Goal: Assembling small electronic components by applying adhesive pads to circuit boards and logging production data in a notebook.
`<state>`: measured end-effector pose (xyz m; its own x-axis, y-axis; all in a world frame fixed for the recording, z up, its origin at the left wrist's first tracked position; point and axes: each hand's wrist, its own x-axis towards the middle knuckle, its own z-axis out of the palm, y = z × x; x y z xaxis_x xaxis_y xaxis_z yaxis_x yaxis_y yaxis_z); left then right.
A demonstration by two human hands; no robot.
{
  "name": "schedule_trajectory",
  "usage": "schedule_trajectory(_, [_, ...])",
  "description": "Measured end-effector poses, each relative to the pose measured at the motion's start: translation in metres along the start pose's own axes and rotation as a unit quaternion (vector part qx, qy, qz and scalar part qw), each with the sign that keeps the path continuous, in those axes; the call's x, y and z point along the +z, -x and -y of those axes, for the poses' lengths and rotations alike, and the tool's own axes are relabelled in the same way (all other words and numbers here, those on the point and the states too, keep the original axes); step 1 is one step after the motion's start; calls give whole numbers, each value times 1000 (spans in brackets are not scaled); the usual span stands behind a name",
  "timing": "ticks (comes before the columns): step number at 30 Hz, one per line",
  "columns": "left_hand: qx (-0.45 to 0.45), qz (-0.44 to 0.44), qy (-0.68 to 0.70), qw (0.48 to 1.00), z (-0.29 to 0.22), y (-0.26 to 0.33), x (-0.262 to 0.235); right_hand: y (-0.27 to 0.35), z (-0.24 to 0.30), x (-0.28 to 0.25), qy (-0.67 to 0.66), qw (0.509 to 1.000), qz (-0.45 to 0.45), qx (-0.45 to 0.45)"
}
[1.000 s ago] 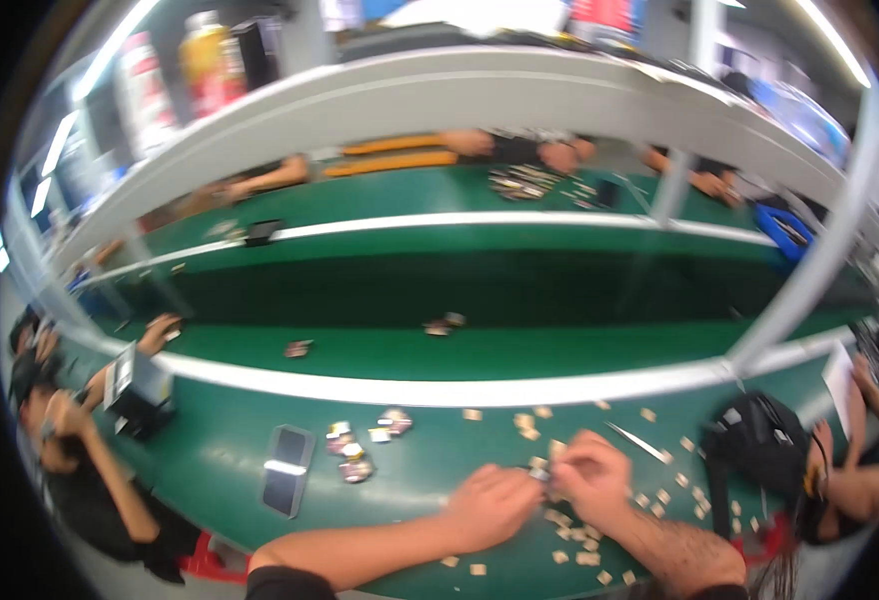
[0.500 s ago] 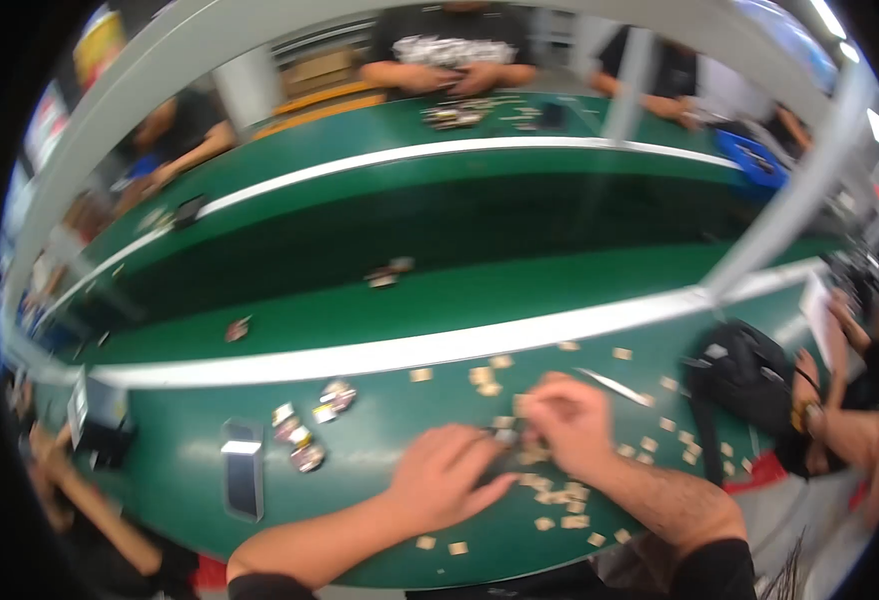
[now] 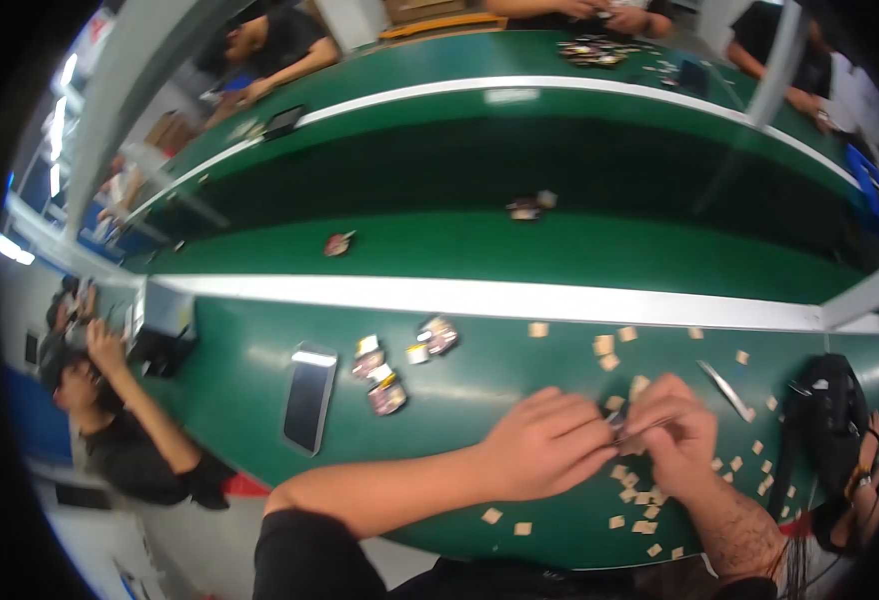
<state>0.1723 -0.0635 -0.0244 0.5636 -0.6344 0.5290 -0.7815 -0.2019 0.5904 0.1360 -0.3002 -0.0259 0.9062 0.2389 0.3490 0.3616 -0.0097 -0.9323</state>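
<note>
My left hand [image 3: 552, 445] and my right hand [image 3: 674, 432] meet above the green table [image 3: 420, 430], fingers pinched together. Between their fingertips is a small dark piece [image 3: 618, 424], mostly covered and too blurred to name. Small beige squares [image 3: 645, 498] lie scattered around and below my right hand. Beyond it, to the right, rests a pair of metal tweezers [image 3: 726, 390]. Left of my hands sit several small bundled parts with dark and pale patches, one bundle [image 3: 388, 396] nearest me and another bundle [image 3: 439, 336] farther back.
A phone [image 3: 310, 400] lies on the left of the table, with a dark box [image 3: 165, 325] behind it. A black bag [image 3: 828, 415] stands at the right end. A white rail [image 3: 480, 298] borders the far edge. Other people sit across and at both sides.
The view has swung left and down, so the table things appear shifted. My left hand, earlier with fingers spread, now pinches close against my right hand at the small dark piece.
</note>
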Motion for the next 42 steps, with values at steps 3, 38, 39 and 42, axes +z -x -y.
schedule_trajectory(3, [-87,23,-52,995,3,25,-41,-25,-7,31,21,998,-2,-55])
schedule_trajectory(38, [-128,117,-79,982,8,34,-23,-25,53,41,587,762,275,-11])
schedule_trajectory(39, [-129,110,-69,983,7,36,-23,-25,52,43,576,772,269,-4])
schedule_trajectory(42, [-132,107,-31,985,10,30,-20,-21,41,34,551,798,241,16])
